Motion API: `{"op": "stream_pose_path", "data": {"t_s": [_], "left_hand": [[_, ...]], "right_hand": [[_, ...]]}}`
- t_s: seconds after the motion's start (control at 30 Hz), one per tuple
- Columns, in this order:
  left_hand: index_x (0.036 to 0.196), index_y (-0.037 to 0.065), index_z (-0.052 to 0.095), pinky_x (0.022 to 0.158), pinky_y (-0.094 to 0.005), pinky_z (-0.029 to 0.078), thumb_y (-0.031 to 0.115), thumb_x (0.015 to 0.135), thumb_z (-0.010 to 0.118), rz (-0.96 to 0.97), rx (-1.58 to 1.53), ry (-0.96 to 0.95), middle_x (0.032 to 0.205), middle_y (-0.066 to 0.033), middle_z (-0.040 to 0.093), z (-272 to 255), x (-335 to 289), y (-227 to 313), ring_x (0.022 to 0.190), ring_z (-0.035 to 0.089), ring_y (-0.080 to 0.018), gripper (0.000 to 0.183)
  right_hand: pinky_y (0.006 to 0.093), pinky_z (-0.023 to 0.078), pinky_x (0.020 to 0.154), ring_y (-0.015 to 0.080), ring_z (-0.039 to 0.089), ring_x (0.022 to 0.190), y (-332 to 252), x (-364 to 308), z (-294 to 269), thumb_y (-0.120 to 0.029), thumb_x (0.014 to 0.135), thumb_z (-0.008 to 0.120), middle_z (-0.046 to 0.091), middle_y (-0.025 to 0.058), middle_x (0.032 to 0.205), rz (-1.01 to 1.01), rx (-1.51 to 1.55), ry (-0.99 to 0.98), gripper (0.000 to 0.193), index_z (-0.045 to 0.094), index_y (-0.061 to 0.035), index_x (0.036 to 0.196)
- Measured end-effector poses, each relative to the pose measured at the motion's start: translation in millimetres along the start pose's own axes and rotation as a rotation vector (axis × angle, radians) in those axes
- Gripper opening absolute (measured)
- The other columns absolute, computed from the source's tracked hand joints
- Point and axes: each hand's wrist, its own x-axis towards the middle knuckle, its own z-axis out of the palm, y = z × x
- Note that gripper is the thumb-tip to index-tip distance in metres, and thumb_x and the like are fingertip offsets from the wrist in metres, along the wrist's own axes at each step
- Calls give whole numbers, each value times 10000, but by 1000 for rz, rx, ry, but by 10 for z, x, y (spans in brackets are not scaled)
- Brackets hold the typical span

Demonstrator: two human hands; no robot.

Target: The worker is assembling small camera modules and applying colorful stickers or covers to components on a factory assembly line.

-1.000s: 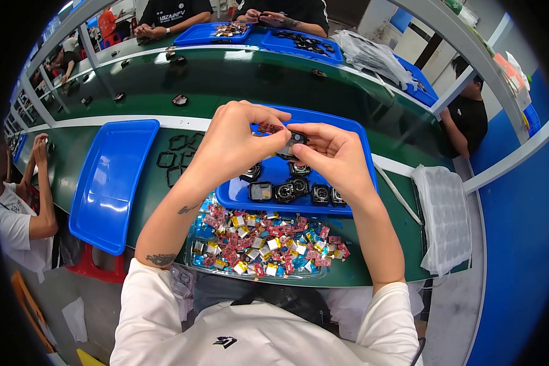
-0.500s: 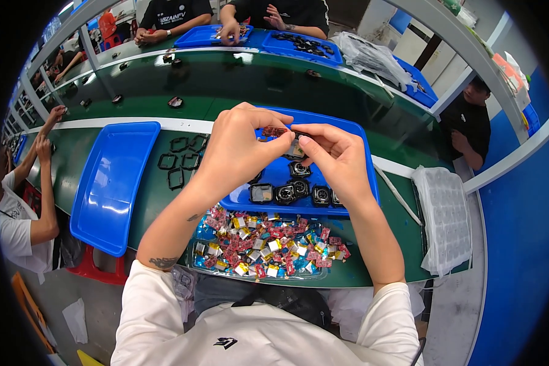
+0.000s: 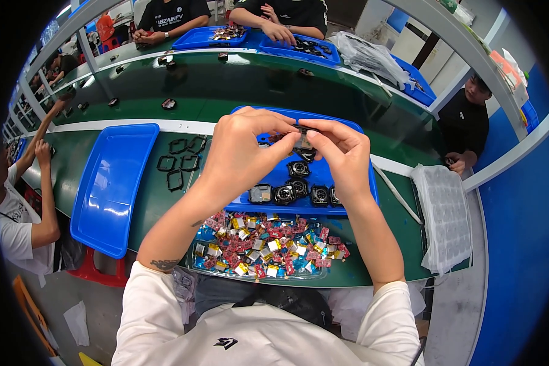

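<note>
My left hand [image 3: 250,141] and my right hand [image 3: 343,151] meet above the blue tray [image 3: 367,183]. Their fingertips pinch a small dark watch case [image 3: 303,141] from both sides; fingers cover much of it. Below in the tray lie several black watch cases [image 3: 283,194], some with a round back facing up and one showing a pale square face. Between my forearms, closer to me, a clear tray holds a heap of small red circuit boards with white and yellow battery packs [image 3: 274,244].
Left of my hands are several black square frames [image 3: 174,180] and an empty blue tray [image 3: 113,189]. A green conveyor belt [image 3: 226,88] carries scattered small parts. White moulded trays in plastic [image 3: 442,219] stand at right. Co-workers sit across the belt and at both sides.
The red circuit board that showed at my left fingertips is now mostly hidden at the case. Both hands have drawn closer together. Across the belt, a co-worker's hand moved to the right-hand tray.
</note>
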Motion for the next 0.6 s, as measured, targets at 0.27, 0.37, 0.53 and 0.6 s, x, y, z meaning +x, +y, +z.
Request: {"op": "stream_pose_path", "data": {"t_s": [0.27,0.37,0.53,0.6], "left_hand": [[785,33,719,716,-349,492,104,717,724,120,93,15,868,-105,702,45,-28,-24,777,640,-249,98],[807,35,719,711,-352,492,98,714,725,157,120,22,889,-102,701,39,-38,-16,782,635,-251,113],[766,41,707,678,-348,486,106,712,728,139,146,83,814,-87,683,29,-41,-2,758,622,-243,87],[754,45,703,659,-351,479,107,710,730,133,192,81,774,-79,665,15,-40,39,736,612,-237,81]], "right_hand": [[199,444,599,65,606,729,88,3,-8,-48,833,635,688,58,869,-50,-16,50,175,704,-4,988],[202,458,599,69,609,732,34,-7,4,-52,835,636,681,59,860,-47,-17,78,172,695,7,986],[207,474,586,87,619,743,-4,7,-27,-72,836,643,674,59,860,54,45,81,180,677,7,994],[214,478,580,93,621,755,7,6,-49,-92,835,654,675,61,869,46,43,56,188,668,-1,999]]}}
